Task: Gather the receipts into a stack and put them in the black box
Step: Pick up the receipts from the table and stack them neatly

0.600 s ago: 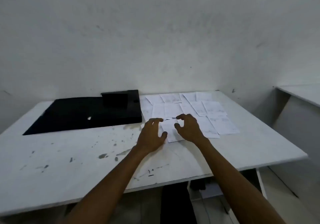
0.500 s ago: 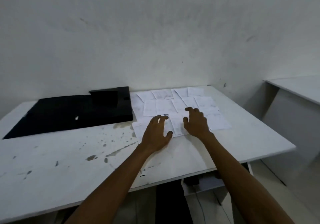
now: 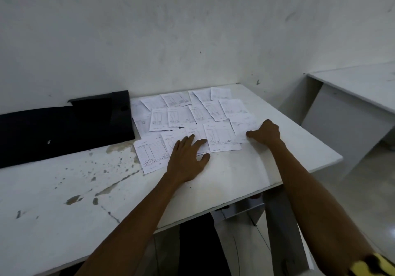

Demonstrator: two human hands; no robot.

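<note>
1. My left hand (image 3: pixel 188 158) lies open and flat, with its fingers on the near receipts (image 3: pixel 192 117). My right hand (image 3: pixel 265 133) is curled on the right edge of the spread; I cannot tell if it already pinches a sheet.
2. The receipts lie loose and overlapping on the counter (image 3: pixel 245 173), just beside the black box (image 3: pixel 64 126).
3. If I sweep too fast, thin sheets may crease or slide under each other.
4. The far receipts near the wall (image 3: pixel 192 30) are easy to miss.
5. A push to the right may send sheets over the counter edge.
</note>
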